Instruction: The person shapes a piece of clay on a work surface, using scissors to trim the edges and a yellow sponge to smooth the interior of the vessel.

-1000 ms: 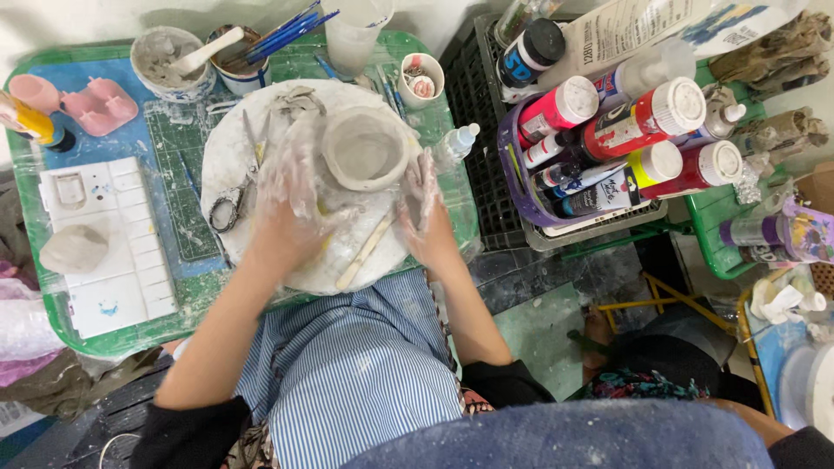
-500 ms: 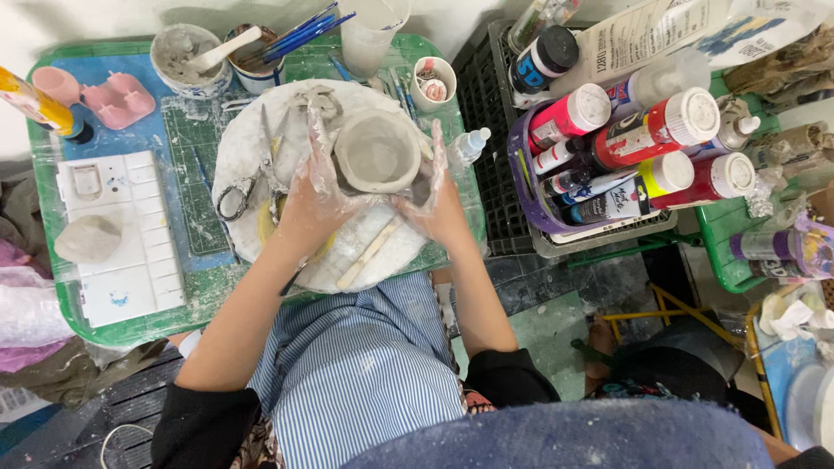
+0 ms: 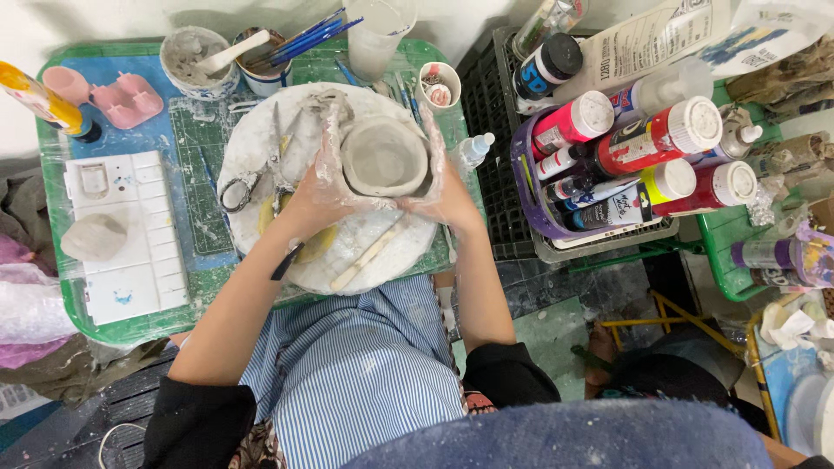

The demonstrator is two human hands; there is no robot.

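**Both hands cup a grey clay pot on the round board**

The step in hand looks like shaping: the pot's walls are being pressed and evened from outside. The next move likely calls for light, even pressure from both sides, since soft clay walls would buckle under a hard squeeze.

At the far left of the green surface [image 3: 130, 326] lie a yellow bottle [image 3: 35, 100], a pink mould [image 3: 126, 95], a white palette [image 3: 126, 234] and a grey clay lump [image 3: 94, 237] resting on it. Further right, a clay-smeared cup [image 3: 198, 61] with a spatula and a tub of blue brushes [image 3: 300, 39] stand at the far edge. Scissors [image 3: 248, 178] lie on the left of the round board [image 3: 365, 252].

The left hand [image 3: 317, 187], in a thin clear glove, is spread against the pot's left wall. The pot [image 3: 384, 156] stands upright on the board, open top showing, between the two palms. The right hand [image 3: 443, 187], gloved likewise, curves round the right wall. A wooden stick [image 3: 369, 254] lies just near of the hands, close enough to catch a wrist.

To the right, a small paper cup [image 3: 439, 85] and a dropper bottle [image 3: 473, 149] stand near the board's edge. Well right, a crate [image 3: 521, 217] holds a basket of paint bottles [image 3: 660, 148], clear of the work.
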